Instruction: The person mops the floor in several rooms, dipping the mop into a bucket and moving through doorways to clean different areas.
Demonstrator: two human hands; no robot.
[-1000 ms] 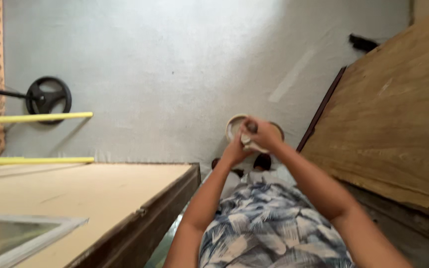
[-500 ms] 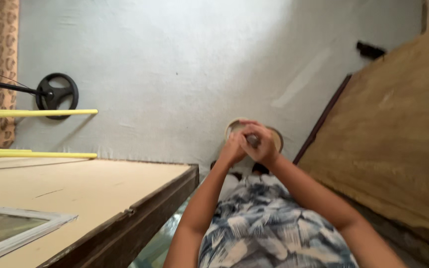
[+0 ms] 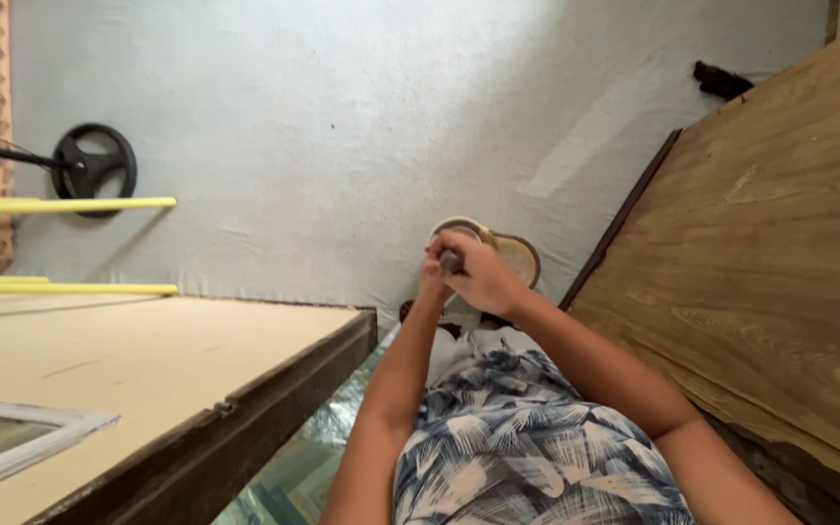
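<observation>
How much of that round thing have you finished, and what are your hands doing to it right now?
Finished: I cannot tell; the hands hide most of the round tan piece, so no finished part shows. In hand: the right hand grips a small grey tool against it, and the left hand steadies it from beside. Left: hidden too. The big plywood sheet and board table lie untouched.

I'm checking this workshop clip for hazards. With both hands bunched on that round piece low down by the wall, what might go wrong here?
The right hand wraps a small grey tool close to the left hand on the round tan piece; a slip might nick fingers. The big wooden board leans close to the right arm, so a bumped elbow might shift it.
</observation>
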